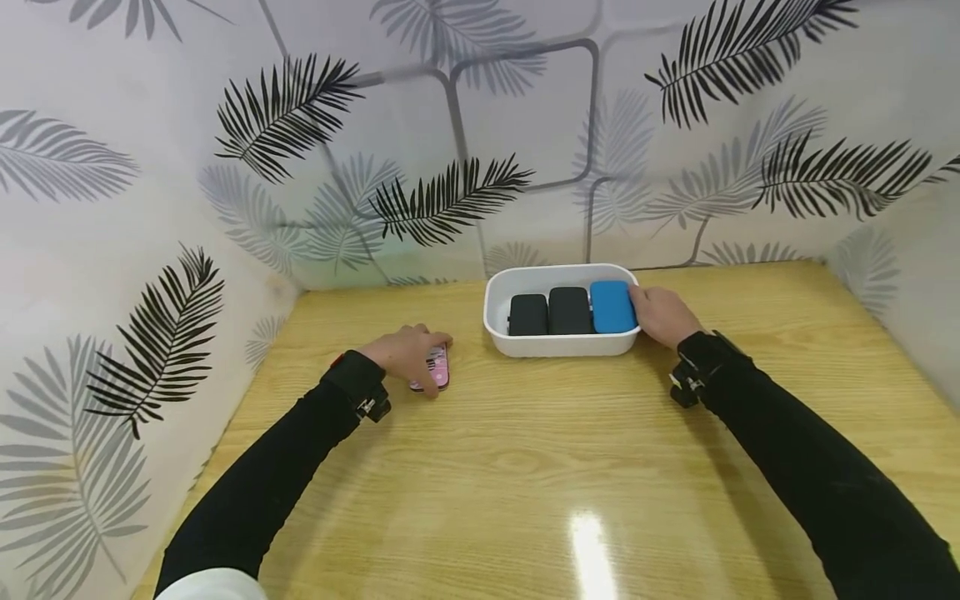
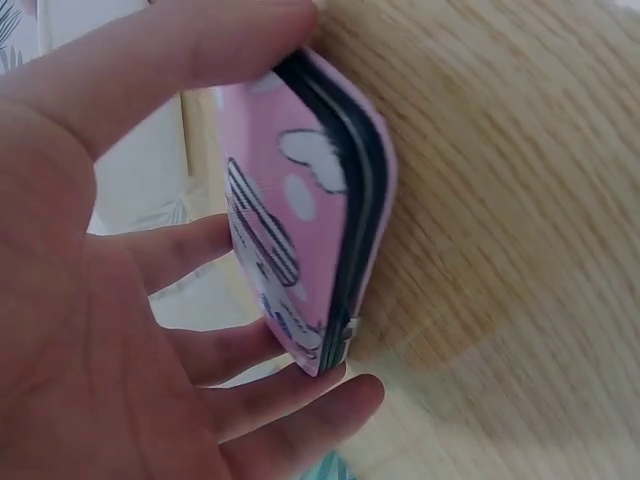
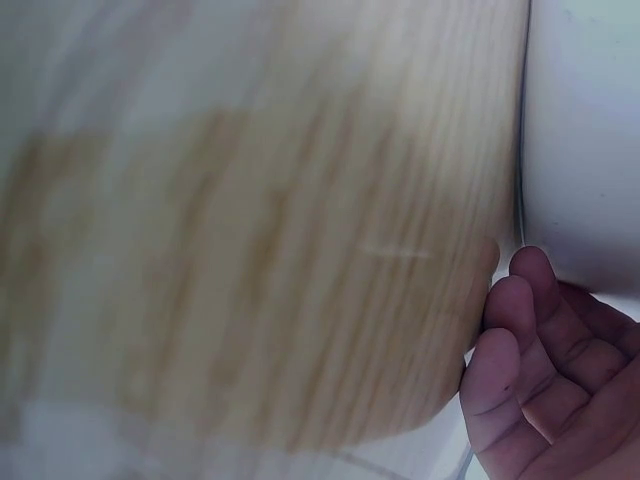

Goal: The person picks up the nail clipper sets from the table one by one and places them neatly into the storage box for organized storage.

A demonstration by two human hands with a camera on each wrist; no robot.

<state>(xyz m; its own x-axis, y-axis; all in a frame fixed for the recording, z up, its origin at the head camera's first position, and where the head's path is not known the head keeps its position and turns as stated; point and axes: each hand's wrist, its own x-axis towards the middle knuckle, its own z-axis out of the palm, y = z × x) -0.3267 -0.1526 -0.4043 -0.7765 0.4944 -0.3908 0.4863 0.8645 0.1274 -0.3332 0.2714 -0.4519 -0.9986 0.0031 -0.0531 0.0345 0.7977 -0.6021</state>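
Observation:
My left hand (image 1: 405, 357) spans a small pink zip case (image 2: 290, 200) with a cartoon print, at the left of the table. In the left wrist view its thumb is at one edge and the fingers are along the opposite side. My right hand (image 1: 663, 317) grips the right end of a white plastic tray (image 1: 555, 346), thumb at the rim beside a blue case (image 1: 613, 307). The right wrist view shows curled fingers (image 3: 495, 375) low against the tray's outer wall. Two black cases (image 1: 528, 315) (image 1: 570, 311) stand in the tray, left of the blue one.
The wooden table (image 1: 510, 450) meets a leaf-patterned curtain (image 1: 465, 125) at its back and sides. A round white object (image 1: 213, 585) shows at the bottom left, by the left sleeve.

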